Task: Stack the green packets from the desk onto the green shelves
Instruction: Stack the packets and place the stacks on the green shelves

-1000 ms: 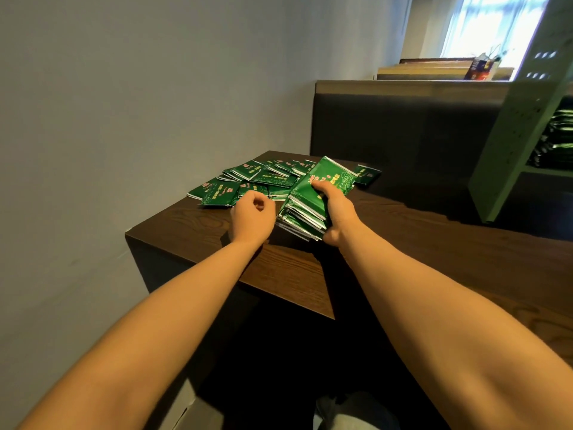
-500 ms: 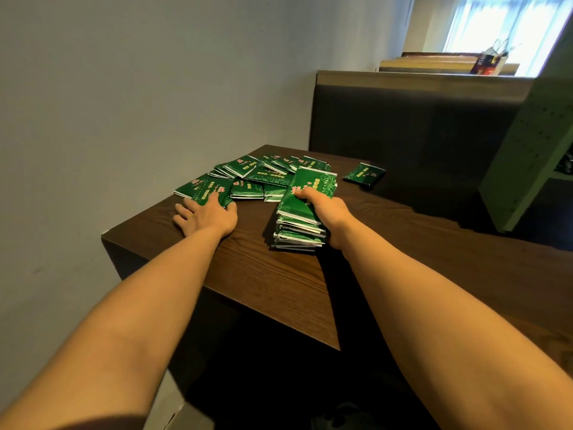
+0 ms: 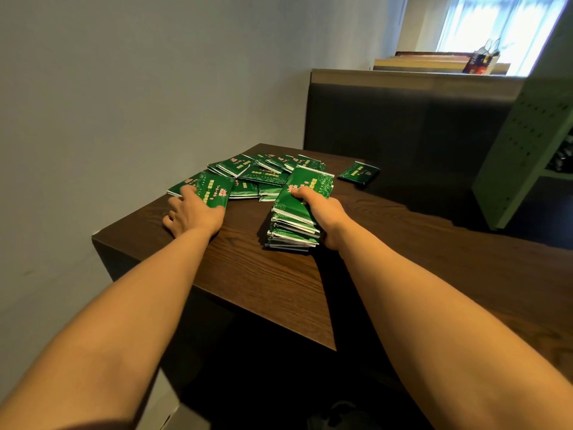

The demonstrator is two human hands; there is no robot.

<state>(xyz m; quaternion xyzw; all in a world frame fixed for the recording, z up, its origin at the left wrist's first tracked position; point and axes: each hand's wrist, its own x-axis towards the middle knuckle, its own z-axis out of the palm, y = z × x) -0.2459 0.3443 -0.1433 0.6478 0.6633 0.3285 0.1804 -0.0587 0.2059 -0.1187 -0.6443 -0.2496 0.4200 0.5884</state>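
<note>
A tall stack of green packets (image 3: 293, 226) stands on the dark wooden desk (image 3: 279, 283). My right hand (image 3: 324, 211) grips the stack from its right side, thumb across the top packet. Several loose green packets (image 3: 263, 173) lie spread behind it toward the wall. My left hand (image 3: 193, 214) rests flat on the leftmost loose packet (image 3: 210, 189), fingers spread over it and the desk. One more packet (image 3: 359, 172) lies apart at the far right of the spread. The pale green shelf unit (image 3: 524, 150) stands at the right edge, with dark packets dimly visible inside.
A grey wall runs along the desk's left side. A dark padded bench back (image 3: 403, 119) rises behind the desk. The desk's near left corner (image 3: 96, 240) is close to my left hand. Bare wood stretches to the right, toward the shelf.
My right hand lowered the tilted stack until it stands flat on the desk. My left hand moved left from beside the stack onto the leftmost loose packet and spread out.
</note>
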